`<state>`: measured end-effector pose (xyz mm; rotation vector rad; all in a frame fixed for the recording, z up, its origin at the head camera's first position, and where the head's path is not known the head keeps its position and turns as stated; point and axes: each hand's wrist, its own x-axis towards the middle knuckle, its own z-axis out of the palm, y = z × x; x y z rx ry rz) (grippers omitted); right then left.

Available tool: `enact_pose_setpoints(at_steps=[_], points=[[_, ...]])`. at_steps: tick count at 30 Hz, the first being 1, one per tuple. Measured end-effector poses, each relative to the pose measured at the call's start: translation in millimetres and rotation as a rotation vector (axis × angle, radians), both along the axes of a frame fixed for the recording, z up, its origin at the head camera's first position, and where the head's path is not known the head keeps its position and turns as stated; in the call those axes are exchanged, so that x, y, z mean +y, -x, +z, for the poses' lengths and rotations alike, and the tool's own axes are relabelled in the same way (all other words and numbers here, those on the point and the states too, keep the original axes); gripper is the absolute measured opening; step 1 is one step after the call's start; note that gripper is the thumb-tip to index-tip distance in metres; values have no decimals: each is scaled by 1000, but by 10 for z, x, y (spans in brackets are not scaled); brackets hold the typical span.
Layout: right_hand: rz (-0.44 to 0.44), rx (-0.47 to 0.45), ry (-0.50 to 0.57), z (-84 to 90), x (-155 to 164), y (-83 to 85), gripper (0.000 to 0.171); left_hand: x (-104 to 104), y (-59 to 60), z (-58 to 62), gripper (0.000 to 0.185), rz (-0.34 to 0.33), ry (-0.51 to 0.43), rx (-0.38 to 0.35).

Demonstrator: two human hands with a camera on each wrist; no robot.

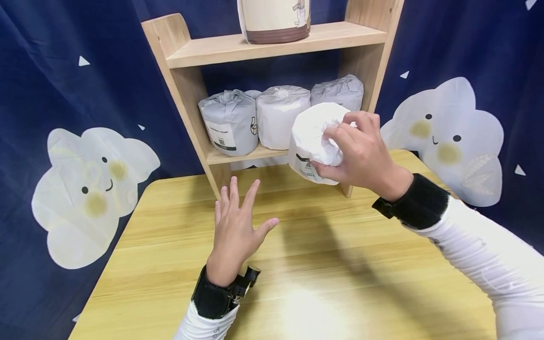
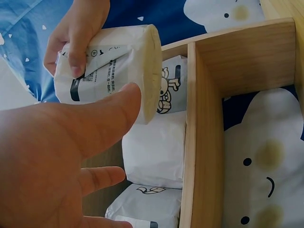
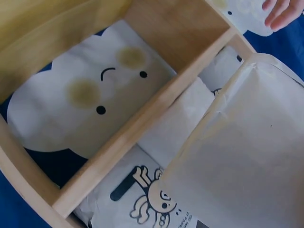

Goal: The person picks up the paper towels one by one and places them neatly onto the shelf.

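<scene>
My right hand (image 1: 361, 151) grips a paper-wrapped toilet roll (image 1: 312, 127) by its top, fingers curled into the crumpled end. That roll is in the air in front of the shelf, overlapping the right-hand roll in the head view. Three more wrapped rolls stand in a row on the lower shelf board: a left one (image 1: 229, 125), a middle one (image 1: 282, 115) and a right one (image 1: 340, 92). Over the table, my left hand (image 1: 235, 231) is spread with straight fingers, holding nothing. In the left wrist view its thumb (image 2: 118, 107) overlaps the held roll.
The wooden shelf (image 1: 272, 49) stands at the back of the wood-grain table (image 1: 170, 245). On its upper board sits a cream container (image 1: 274, 19) with a brown base. Behind hangs a dark blue curtain (image 1: 106, 47) with smiling cloud prints.
</scene>
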<state>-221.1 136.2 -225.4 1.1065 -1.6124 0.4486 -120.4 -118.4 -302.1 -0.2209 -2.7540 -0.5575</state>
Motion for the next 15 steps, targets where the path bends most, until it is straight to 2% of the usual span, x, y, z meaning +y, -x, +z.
enact_pose_setpoints(at_steps=[15], points=[[-7, 32, 9, 220, 81, 14, 46, 10, -6, 5, 90, -2, 5, -10]])
